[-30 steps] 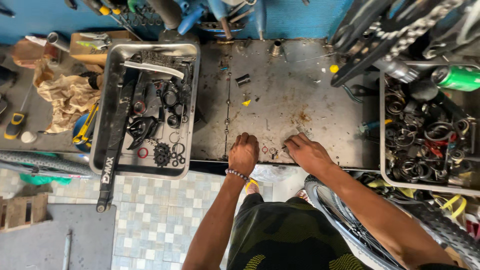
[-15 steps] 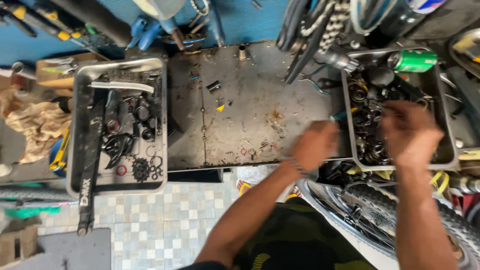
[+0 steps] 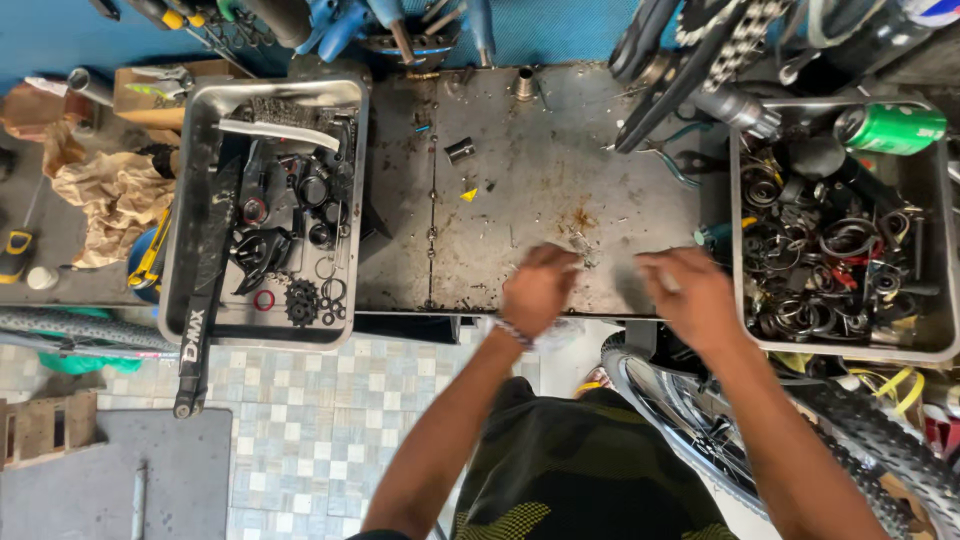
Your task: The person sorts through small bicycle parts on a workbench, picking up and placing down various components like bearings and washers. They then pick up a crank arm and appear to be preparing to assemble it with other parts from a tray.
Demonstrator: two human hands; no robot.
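nearest the camera, two bare hands work at the front edge of one steel bench top (image 3: 540, 190). the left hand (image 3: 538, 288), with a bead band at its wrist, is curled with the fingers bunched downward onto the plate; the right hand (image 3: 690, 292) lies just beside it, fingers bent, but both are blurred, so whether either pinches anything cannot be told. a scatter of small metal bits (image 3: 582, 243) lies on the plate touching the left fingertips, between the two hands. a bicycle wheel (image 3: 860, 440) leans below the right arm, over a chequered tile floor (image 3: 300, 400). two grey trays flank the hands: the left tray (image 3: 190, 250) holds black parts and a small cog, the right tray (image 3: 940, 250) rings and springs. farther back, one green can (image 3: 890, 128), then tools hung on a blue wall (image 3: 60, 40).
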